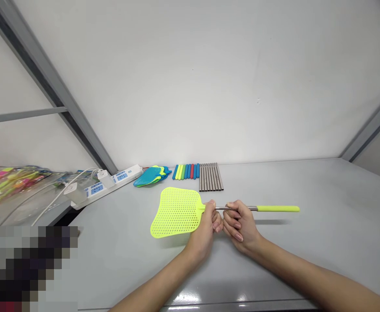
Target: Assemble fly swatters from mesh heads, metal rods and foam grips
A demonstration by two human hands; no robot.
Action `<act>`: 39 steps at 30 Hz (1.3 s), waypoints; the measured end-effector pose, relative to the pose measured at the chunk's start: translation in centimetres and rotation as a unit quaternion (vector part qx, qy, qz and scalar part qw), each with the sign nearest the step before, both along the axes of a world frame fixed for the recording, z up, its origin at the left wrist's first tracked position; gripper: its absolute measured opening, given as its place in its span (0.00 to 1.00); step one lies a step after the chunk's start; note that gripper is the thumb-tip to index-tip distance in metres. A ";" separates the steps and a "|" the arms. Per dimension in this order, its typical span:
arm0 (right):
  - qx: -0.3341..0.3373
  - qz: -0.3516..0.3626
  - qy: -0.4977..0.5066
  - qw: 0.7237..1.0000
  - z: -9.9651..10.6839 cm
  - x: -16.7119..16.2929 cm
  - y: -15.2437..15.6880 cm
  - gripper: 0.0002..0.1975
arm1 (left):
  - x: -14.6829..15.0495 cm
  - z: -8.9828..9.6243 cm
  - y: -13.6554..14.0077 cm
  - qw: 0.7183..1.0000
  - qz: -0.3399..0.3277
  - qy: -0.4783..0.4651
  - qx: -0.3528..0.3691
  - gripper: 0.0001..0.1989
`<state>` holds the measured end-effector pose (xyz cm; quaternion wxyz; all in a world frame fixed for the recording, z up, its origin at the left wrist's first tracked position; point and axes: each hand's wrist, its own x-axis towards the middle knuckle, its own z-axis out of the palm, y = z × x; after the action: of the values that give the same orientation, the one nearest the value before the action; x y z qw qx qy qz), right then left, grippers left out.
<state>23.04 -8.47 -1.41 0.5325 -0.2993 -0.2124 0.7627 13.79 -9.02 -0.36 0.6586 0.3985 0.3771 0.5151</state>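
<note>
A yellow-green fly swatter (178, 212) is held level above the table, its perforated head to the left and its yellow grip to the right. My left hand (208, 221) is closed around the neck, where the head meets the metal rod. Close beside it, my right hand (240, 223) wraps the metal rod, thumb on top, just left of the grip. Behind the swatter lie a stack of blue and yellow swatter heads (151, 176), a row of coloured handle grips (185, 171) and a row of metal tubes (211, 177).
A white power strip (112, 186) with plugged-in adapters and white cables runs along the table's left edge. Farther left are plastic-wrapped colourful items (14, 184). A white wall panel (209, 86) stands behind the grey table (323, 234). The lower left corner is pixelated.
</note>
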 end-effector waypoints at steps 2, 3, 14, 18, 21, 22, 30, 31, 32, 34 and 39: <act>-0.001 -0.001 -0.005 1.000 0.1 0.1 0.0 0.18 | -0.1 0.0 0.0 1.000 -0.002 0.011 0.010 0.19; -0.001 -0.001 -0.007 1.000 0.1 0.1 -0.1 0.18 | -0.1 0.0 0.0 1.000 -0.004 0.020 0.019 0.19; 0.079 -0.032 -0.052 0.995 -0.9 0.5 0.0 0.18 | -0.2 -0.9 -0.3 0.997 -0.004 0.052 0.050 0.18; 0.069 -0.029 -0.057 0.996 -0.9 0.5 -0.1 0.18 | -0.2 -0.9 -0.4 0.997 0.002 0.056 0.044 0.18; 0.044 -0.026 -0.055 0.997 -1.3 0.4 -0.1 0.18 | -0.2 -1.0 -0.5 0.998 0.008 0.057 0.039 0.19; 0.034 -0.025 -0.052 0.998 -1.4 0.3 -0.1 0.19 | -0.2 -1.0 -0.5 0.998 0.012 0.058 0.035 0.19; -0.028 -0.032 -0.039 0.998 -1.9 0.0 -0.4 0.19 | -0.2 -1.7 0.1 0.996 0.036 0.077 -0.022 0.21; -0.029 -0.029 -0.038 0.998 -2.0 0.0 -0.5 0.20 | -0.3 -1.7 0.1 0.996 0.032 0.079 -0.023 0.21; -0.031 -0.030 -0.038 0.998 -2.0 0.0 -0.5 0.20 | -0.5 -1.6 0.1 0.996 0.024 0.079 -0.028 0.21; -0.032 -0.018 -0.035 0.999 -2.3 0.0 -0.5 0.21 | -0.6 -1.6 0.1 0.996 0.006 0.069 -0.047 0.22; 0.007 0.020 -0.047 0.999 -2.9 -0.1 -0.3 0.21 | -0.5 -2.1 0.4 0.995 -0.007 -0.003 -0.097 0.26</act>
<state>22.97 -8.73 -4.36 0.5089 -0.3268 -0.2484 0.7566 13.25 -8.65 -2.42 0.6990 0.3338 0.4201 0.4727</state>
